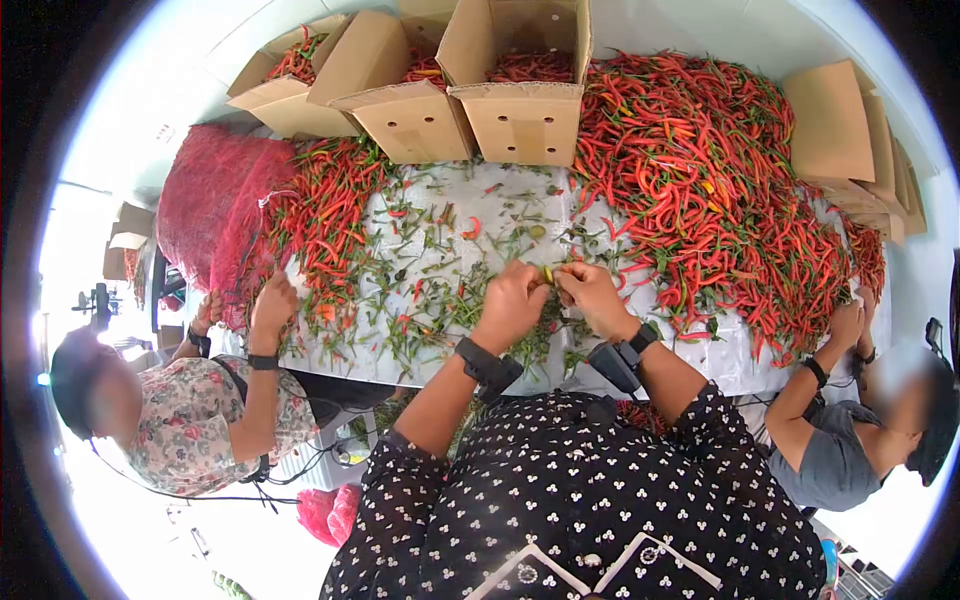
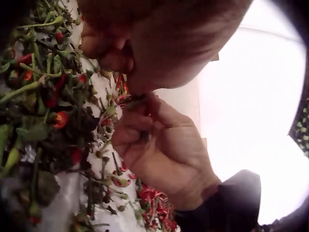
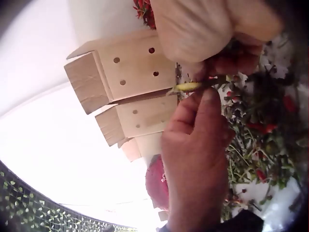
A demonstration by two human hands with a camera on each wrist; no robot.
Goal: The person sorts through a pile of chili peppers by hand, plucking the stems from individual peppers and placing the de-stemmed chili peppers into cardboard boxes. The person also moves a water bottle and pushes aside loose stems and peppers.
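Note:
A small yellow-green chili pepper is between my two hands, above a table strewn with stems. My left hand pinches it with curled fingers. From the other side, my right hand meets it, thumb and fingertips pinched together at the pepper. In the right wrist view the yellow pepper pokes out past the left thumb, its darker end running between the hands. The left wrist view has my left hand close up, hiding most of the pepper, with my right hand facing it.
Green stems and chili bits cover the white table sheet. Red chilies are heaped at right, a smaller heap at left beside a red mesh sack. Cardboard boxes line the back. One person works on each side.

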